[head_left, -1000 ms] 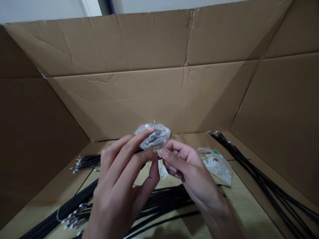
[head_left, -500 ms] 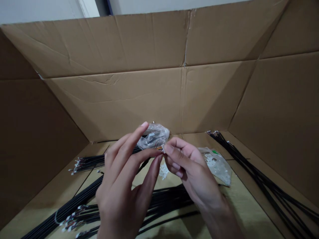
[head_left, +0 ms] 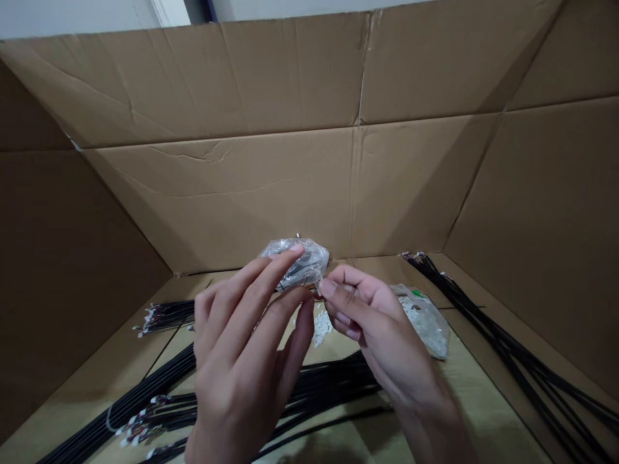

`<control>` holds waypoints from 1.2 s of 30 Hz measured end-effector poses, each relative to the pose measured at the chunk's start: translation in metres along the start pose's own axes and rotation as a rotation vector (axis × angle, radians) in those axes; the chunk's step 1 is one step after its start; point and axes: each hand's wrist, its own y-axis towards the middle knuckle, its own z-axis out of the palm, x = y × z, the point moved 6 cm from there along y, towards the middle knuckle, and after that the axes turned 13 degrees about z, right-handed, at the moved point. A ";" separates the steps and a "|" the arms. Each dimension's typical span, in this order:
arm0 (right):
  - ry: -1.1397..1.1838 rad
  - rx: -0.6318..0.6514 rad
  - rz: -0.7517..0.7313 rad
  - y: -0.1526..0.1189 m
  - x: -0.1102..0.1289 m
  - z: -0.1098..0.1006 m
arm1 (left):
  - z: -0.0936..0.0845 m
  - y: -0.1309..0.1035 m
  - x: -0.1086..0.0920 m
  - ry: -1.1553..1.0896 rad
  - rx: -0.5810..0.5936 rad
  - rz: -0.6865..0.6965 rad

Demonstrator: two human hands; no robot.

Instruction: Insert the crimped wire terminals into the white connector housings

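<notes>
My left hand pinches thin wires between thumb and forefinger, its other fingers raised. Against its fingertips, my right hand grips a small white connector housing between thumb and forefinger, the remaining fingers curled. Wire ends meet the housing, but the fingers hide whether they sit inside it. Below the hands is a small pile of loose white connector housings. Black cables with white connectors on their left ends lie under both wrists.
A clear plastic bag stands behind the hands. To the right lies another bag with white pieces. Black cable bundles run along the left and right, with a shorter bundle at back left. Cardboard walls enclose the table.
My left hand has shifted slightly right, its raised fingers leaning further over toward my right hand. My right hand stays almost in place, still pinching the connector housing.
</notes>
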 end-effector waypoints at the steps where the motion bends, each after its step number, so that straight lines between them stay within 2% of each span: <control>1: -0.001 0.000 0.003 0.001 0.000 0.000 | 0.000 -0.001 0.000 0.002 0.004 -0.003; 8: -0.028 -0.004 0.016 0.002 -0.001 0.000 | 0.000 0.003 -0.001 0.022 0.016 -0.028; 23: -0.330 -0.167 -0.101 -0.002 0.005 -0.003 | 0.006 0.003 0.000 -0.024 0.023 0.020; 27: -0.329 -0.162 -0.077 0.001 0.005 -0.005 | 0.008 0.004 0.000 -0.025 0.033 0.028; 32: -0.256 -0.087 0.043 0.009 0.000 -0.011 | 0.014 0.004 0.001 -0.037 0.050 0.007; 36: -0.312 -0.119 0.024 0.009 0.000 -0.012 | 0.017 0.003 0.001 -0.050 0.058 0.000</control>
